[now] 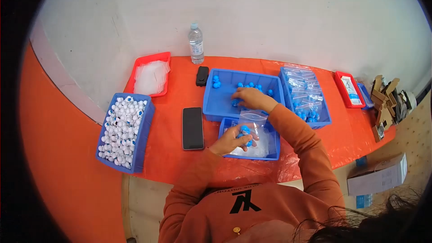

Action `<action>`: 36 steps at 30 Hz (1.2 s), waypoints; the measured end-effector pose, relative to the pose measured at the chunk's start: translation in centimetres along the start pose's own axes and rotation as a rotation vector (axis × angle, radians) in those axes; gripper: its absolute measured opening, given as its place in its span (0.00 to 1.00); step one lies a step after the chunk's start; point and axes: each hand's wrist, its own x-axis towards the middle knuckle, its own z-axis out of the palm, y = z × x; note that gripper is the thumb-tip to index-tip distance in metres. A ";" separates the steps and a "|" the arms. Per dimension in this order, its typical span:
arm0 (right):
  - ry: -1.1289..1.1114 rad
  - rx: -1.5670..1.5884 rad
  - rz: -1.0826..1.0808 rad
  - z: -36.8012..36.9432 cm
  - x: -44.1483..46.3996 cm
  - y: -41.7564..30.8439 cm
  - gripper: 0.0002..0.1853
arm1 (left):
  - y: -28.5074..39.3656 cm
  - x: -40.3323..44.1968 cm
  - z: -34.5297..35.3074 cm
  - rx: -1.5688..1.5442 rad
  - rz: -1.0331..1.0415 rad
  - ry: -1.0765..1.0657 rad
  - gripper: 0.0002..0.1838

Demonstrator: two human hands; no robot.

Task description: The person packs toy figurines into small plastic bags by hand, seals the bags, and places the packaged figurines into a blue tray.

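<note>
Over the small blue bin (pixel 275 155), my left hand (pixel 230 141) is closed around several small blue balls (pixel 245 129). Clear zip bags (pixel 258 146) lie in that bin behind the hand, and one bag (pixel 253 118) stands up at its far side. My right hand (pixel 253 98) reaches into the larger blue bin (pixel 216 103). Its fingers curl down over blue balls at their tips, partly hidden by the hand. More blue balls (pixel 216 82) lie along the far side and in the far left corner of this bin.
A blue bin (pixel 148 126) of white balls stands left, behind it a red tray (pixel 130 85) of clear bags. A phone (pixel 193 128), a black device (pixel 202 76) and a water bottle (pixel 196 45) are nearby. Filled bags (pixel 308 108) sit in a right-hand bin, beside a red box (pixel 348 90).
</note>
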 end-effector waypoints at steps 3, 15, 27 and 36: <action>-0.039 -0.150 -0.028 1.7 0.9 0.3 0.14 | -0.1 -0.1 0.1 -0.014 0.005 0.038 0.26; 0.269 0.788 0.139 -9.3 -6.3 -5.5 0.10 | 0.1 0.6 1.1 0.241 0.169 0.365 0.22; 0.271 0.449 -0.011 -7.9 -8.0 -7.7 0.09 | -0.4 0.6 0.6 0.286 0.218 0.396 0.21; 0.424 0.713 -0.178 -4.2 -9.1 -6.2 0.06 | 0.2 0.3 0.7 0.302 0.177 0.389 0.20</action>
